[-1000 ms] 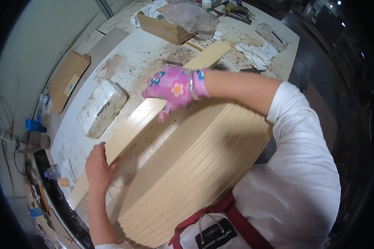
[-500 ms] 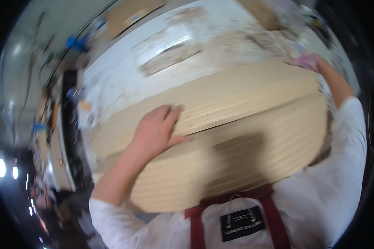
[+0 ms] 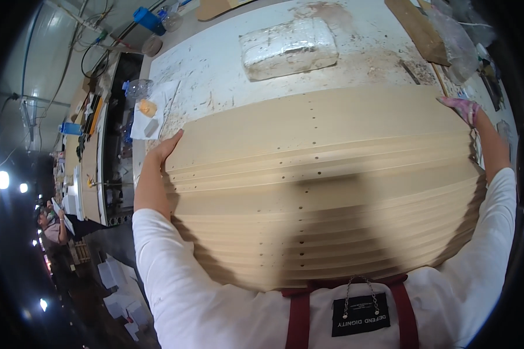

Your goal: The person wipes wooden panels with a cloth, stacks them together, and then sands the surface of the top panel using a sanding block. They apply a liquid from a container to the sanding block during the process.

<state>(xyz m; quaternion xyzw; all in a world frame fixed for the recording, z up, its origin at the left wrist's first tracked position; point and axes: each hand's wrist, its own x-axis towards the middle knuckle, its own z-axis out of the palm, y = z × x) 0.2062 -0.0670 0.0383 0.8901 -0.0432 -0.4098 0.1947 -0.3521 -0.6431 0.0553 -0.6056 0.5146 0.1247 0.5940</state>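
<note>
A wide stack of tan sheets point(image 3: 367, 116), fanned in overlapping steps and dotted with small holes, lies in front of me. My left hand point(image 3: 167, 146) grips its left end, with the thumb on the upper face and the other fingers hidden beyond the edge. At the far right corner, my right hand point(image 3: 467, 110), in a pink and purple covering that looks like a glove, holds the edge of the same stack. Its finger positions are partly hidden. A shadow falls across the middle of the sheets.
Beyond the stack, a plastic-wrapped block point(image 3: 291, 51) sits on the stained white table point(image 3: 215, 64). A plastic bottle point(image 3: 138, 88) and white paper point(image 3: 160, 110) lie at left, a brown board point(image 3: 418, 32) at right. A person point(image 3: 55, 227) stands far left.
My left hand has moved from lying spread on top of the sheets out to the stack's left end. My right hand stays at the far right corner. The view has shifted.
</note>
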